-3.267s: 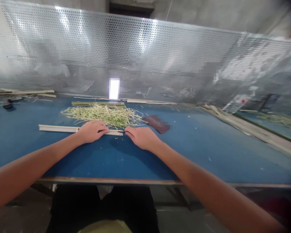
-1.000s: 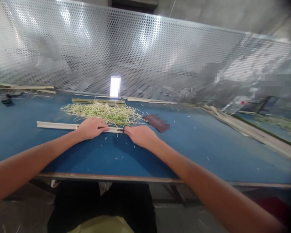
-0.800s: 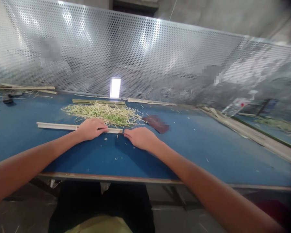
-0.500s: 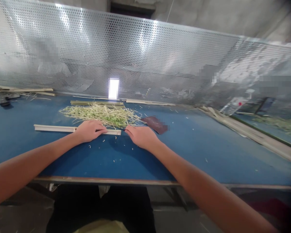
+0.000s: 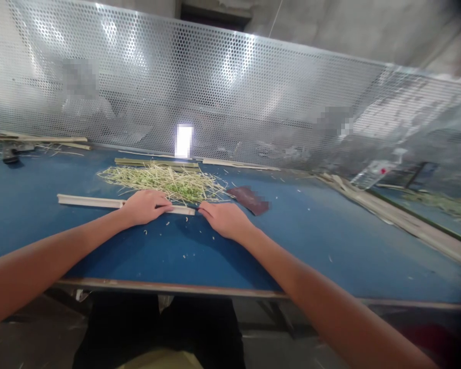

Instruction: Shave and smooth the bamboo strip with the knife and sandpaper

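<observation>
Bamboo strip [image 5: 90, 201] is lying left to right across the blue table [image 5: 311, 246], just near of the fibre heap [image 5: 157, 180]. Versus 3.3 s ago, more shavings [image 5: 187, 219] are dotting the near side, and the dark tool [image 5: 195, 207] is sitting farther right, at the strip's right end. Left hand [image 5: 146, 206] is closing narrowly over the strip; right hand [image 5: 226, 219] is pinching the tool, mostly hiding it.

Got a plain cream, long bamboo-like strip [image 5: 88, 201] centre-left, a straw-yellow stringy shavings heap [image 5: 163, 182] mixed with green mid-frame, plain blue flat tabletop [image 5: 311, 246], and silver, totally dot-patterned metal screen [image 5: 215, 87] up top.
</observation>
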The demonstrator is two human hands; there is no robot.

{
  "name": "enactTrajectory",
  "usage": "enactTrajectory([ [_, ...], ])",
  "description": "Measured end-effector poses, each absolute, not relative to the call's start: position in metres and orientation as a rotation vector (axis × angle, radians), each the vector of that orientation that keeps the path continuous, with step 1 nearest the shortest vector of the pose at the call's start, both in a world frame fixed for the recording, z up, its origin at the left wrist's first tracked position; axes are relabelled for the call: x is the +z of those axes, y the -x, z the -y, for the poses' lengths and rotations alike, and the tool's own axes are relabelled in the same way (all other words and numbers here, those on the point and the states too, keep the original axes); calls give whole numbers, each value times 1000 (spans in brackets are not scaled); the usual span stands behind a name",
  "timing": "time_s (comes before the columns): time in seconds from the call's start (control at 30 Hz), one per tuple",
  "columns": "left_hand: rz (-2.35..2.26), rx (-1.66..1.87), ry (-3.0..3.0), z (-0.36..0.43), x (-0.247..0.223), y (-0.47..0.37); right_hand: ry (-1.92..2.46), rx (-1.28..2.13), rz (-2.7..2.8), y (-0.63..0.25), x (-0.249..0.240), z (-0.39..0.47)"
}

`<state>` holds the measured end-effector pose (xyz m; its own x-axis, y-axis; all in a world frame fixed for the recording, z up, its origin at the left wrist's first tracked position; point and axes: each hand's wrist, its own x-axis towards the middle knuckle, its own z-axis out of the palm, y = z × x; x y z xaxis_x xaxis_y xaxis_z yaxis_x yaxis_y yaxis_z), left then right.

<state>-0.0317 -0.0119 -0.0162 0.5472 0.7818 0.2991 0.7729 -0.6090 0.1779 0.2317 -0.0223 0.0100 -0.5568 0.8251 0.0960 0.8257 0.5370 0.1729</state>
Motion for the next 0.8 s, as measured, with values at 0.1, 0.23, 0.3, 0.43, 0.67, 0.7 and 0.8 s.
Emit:
enactTrajectory([
  [0.1,-1363,556,-2748,11,-17,32,1461,-292,2751,-233,10,21],
  [0.23,-1357,564,-2731,11,-18,32,1477,-305,2753,-233,9,20],
  [0.3,-1353,565,-2727,11,-18,32,1478,-318,2745,-233,8,19],
  [0.43,-1361,549,-2733,11,-17,31,1491,-321,2745,-232,7,18],
  [0.67,-1362,549,-2710,12,-16,30,1567,-139,2658,-228,8,20],
  [0.7,-1365,548,-2710,12,-16,30,1621,-127,2628,-226,7,19],
  [0.8,-1365,551,-2715,12,-16,30,1776,-136,2537,-223,4,16],
])
